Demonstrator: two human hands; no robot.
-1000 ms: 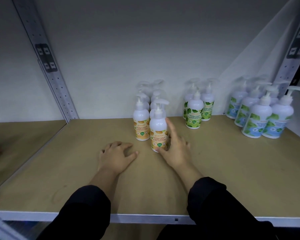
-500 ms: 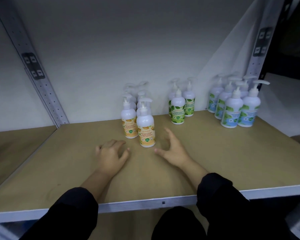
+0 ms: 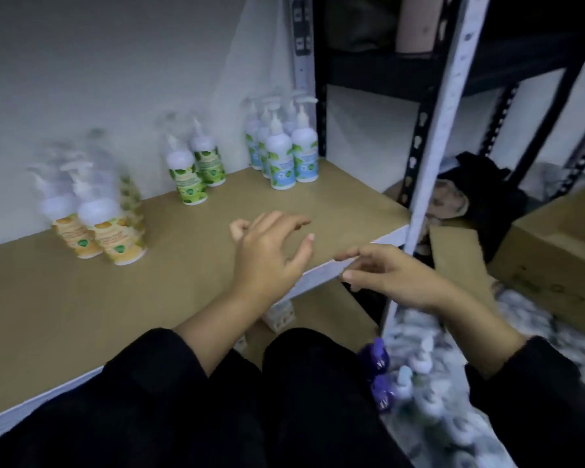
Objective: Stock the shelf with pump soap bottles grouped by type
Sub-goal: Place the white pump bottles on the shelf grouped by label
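The soap bottles stand on the shelf [image 3: 196, 271] in three groups by label: orange bottles [image 3: 98, 228] at left, green bottles [image 3: 193, 170] in the middle, blue bottles [image 3: 284, 157] toward the upper right. Both hands have left the orange group: the left hand [image 3: 271, 251] and right hand [image 3: 389, 275], near the frame's middle, have a spread, empty grip and swing right, likely toward more bottles [image 3: 419, 363] at lower right.

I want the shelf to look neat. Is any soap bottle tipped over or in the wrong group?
Nothing stands out. The orange-label bottles, green-label bottles and blue-label bottles all stand upright on the shelf, each in its own group. The picture is blurred, so small faults could hide.
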